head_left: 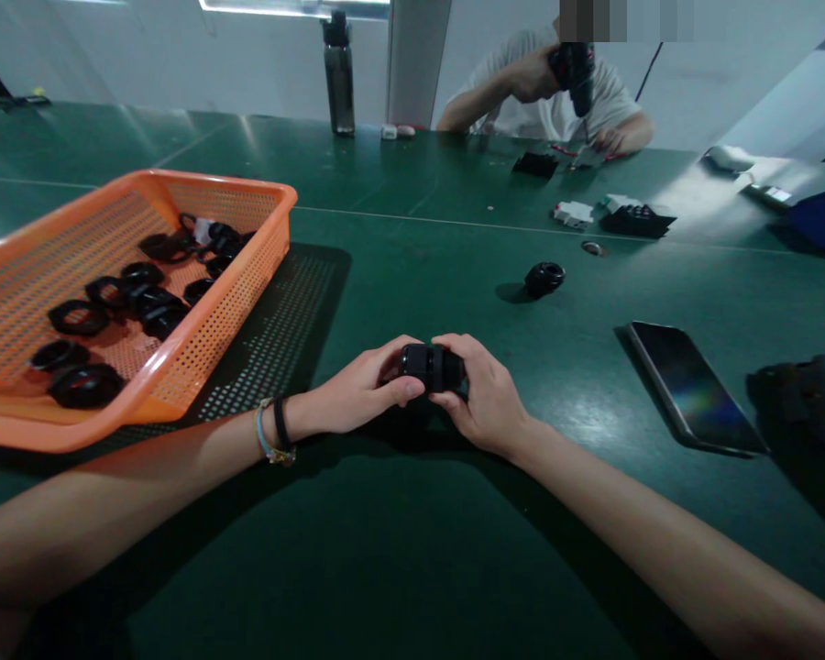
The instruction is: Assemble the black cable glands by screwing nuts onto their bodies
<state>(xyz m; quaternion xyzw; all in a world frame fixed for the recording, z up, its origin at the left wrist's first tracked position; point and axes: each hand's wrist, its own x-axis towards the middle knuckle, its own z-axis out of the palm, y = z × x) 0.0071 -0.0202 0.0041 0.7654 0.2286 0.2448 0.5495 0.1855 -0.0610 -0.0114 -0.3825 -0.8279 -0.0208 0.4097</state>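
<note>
A black plastic cable gland (pixel 427 365) lies sideways between my two hands, just above the green table. My left hand (pixel 368 385) is closed around its left end, thumb in front. The right end is gripped by my right hand (pixel 479 392), with fingers over the top and thumb below. Farther off to the right, a second black cable gland (pixel 544 279) rests on the table. To the left stands an orange plastic basket (pixel 234 316) with several black nuts and gland parts (pixel 148 298) inside.
A phone (pixel 691 387) lies at the right, beside a dark object (pixel 811 399). Across the green table (pixel 412 266), a co-worker (pixel 522 82) holds a power drill (pixel 577 73) over small parts. A bottle (pixel 339 78) stands at the back; small white and black components (pixel 636 218) lie at the right.
</note>
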